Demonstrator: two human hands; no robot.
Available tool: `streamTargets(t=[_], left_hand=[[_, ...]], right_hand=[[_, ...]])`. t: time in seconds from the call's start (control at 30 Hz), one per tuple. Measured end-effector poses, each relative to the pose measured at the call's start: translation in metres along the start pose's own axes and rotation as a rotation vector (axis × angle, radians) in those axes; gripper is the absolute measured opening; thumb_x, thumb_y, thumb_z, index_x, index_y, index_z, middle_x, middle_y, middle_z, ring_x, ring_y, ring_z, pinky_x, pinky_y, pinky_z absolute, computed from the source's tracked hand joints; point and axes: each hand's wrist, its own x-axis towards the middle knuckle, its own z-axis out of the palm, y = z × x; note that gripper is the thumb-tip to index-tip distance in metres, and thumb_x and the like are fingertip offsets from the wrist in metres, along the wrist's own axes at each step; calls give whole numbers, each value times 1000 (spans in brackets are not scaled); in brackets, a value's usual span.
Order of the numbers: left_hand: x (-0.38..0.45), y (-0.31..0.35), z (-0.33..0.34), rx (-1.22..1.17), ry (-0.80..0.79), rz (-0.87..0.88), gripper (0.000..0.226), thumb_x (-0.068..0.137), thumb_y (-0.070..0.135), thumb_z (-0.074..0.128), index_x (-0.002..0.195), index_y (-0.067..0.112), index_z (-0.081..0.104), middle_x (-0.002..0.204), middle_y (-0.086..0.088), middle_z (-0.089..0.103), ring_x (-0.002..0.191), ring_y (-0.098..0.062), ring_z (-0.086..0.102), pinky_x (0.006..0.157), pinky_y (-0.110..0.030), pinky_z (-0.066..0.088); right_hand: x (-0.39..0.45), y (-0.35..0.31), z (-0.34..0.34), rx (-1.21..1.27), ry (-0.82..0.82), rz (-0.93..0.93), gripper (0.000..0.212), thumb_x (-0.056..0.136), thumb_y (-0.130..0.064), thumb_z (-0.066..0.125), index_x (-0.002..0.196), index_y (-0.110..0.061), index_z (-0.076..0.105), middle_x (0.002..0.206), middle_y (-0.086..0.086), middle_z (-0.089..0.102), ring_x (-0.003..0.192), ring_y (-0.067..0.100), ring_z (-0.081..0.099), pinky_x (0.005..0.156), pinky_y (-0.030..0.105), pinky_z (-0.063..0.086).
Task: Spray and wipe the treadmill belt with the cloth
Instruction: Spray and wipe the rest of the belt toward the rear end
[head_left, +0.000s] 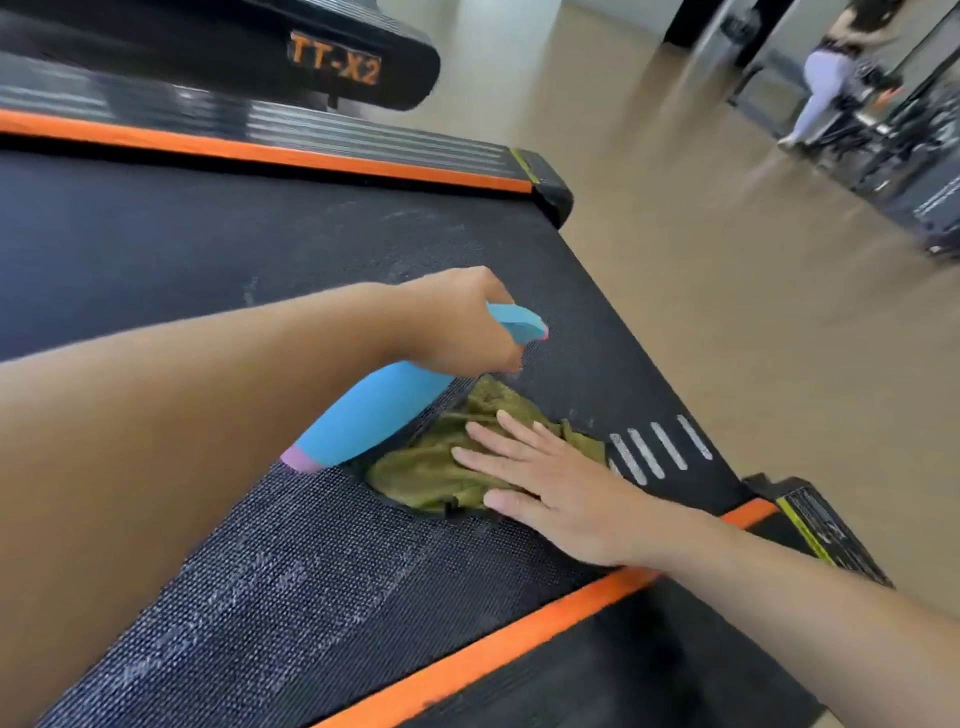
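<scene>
Wiping is judged to be under way near the rear end of the treadmill belt (270, 561). An olive-green cloth (441, 467) lies bunched on the belt and is pressed flat by the right hand (550, 483), fingers straight and spread, not curled round the fabric. A blue spray bottle (374, 415) with a pink base is gripped at the neck by the left hand (457, 322); its nozzle is aimed at the belt just beyond the cloth. Whether the trigger is being squeezed cannot be told, the fingers there being hidden.

Pale smears and streaks are noted on the belt both nearer the camera and further on, towards the far orange side rail (260, 150). Whether they are spray or dirt cannot be determined. Judgement: spraying and wiping are both in hand, and most of the visible belt may yet need passes. How much has been cleaned is not shown.

White stripes (660, 452) are printed just beside the cloth.
</scene>
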Motion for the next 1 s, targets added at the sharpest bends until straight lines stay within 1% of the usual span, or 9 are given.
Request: streamTargets(t=[0.1,0.17,0.23,0.37,0.5,0.6,0.73,0.83,1.0], left_hand=[[10,2,9,45,-24,-4,17,87,41,72,80,28,63,80,1,63,80,-26,62,71,-33,51],[14,3,12,46,-38,-9,25,86,42,73,71,30,57,74,2,62,73,-22,61,67,-33,49],[18,1,12,43,-48,-34,27,85,41,74,69,30,55,73,3,61,69,-20,60,62,-30,46],[34,7,10,19,-5,-64,14,81,41,73,81,29,66,88,-1,71,83,-24,68,76,-35,57],[57,25,12,-89,47,-38,13,86,33,69,89,20,70,81,-2,68,69,-24,61,62,-31,47],[69,27,20,-117,99,-73,15,89,37,68,82,23,65,80,-1,66,68,-23,59,59,-27,42],[82,20,20,-130,171,-142,18,84,39,71,86,21,72,84,-6,75,81,-29,71,72,-38,58],[91,15,19,-154,184,-170,21,82,39,72,82,17,74,83,-7,76,82,-30,72,69,-36,56],[107,12,21,-134,164,-224,28,81,39,70,80,11,75,80,-5,74,75,-25,65,60,-28,44]], right_hand=[[-1,90,-24,59,135,383,50,104,-42,33,152,-40,19,161,-14,4,146,8,-8,120,33,-3],[-8,141,-36,85,203,681,55,101,-53,27,153,-40,13,162,-10,0,150,22,-3,121,47,3],[-7,157,-36,119,223,794,59,99,-58,21,154,-40,8,163,-8,-4,150,26,-3,120,49,5],[6,100,-22,39,200,562,53,104,-48,20,154,-38,9,162,-11,-3,149,24,-9,119,42,0],[12,67,-12,7,154,284,47,102,-54,18,148,-54,11,158,-27,-3,148,14,3,121,38,2],[31,113,-36,44,150,353,47,102,-54,20,149,-52,13,159,-25,-1,149,21,9,120,39,5],[67,178,-57,73,323,641,52,102,-54,16,152,-43,15,162,-13,3,150,25,8,119,41,9],[99,190,-70,149,334,767,56,100,-55,13,154,-39,12,163,-8,1,150,26,3,120,44,7],[115,147,-56,-22,330,389,52,102,-44,20,154,-34,19,163,-8,8,150,24,2,120,46,5]])
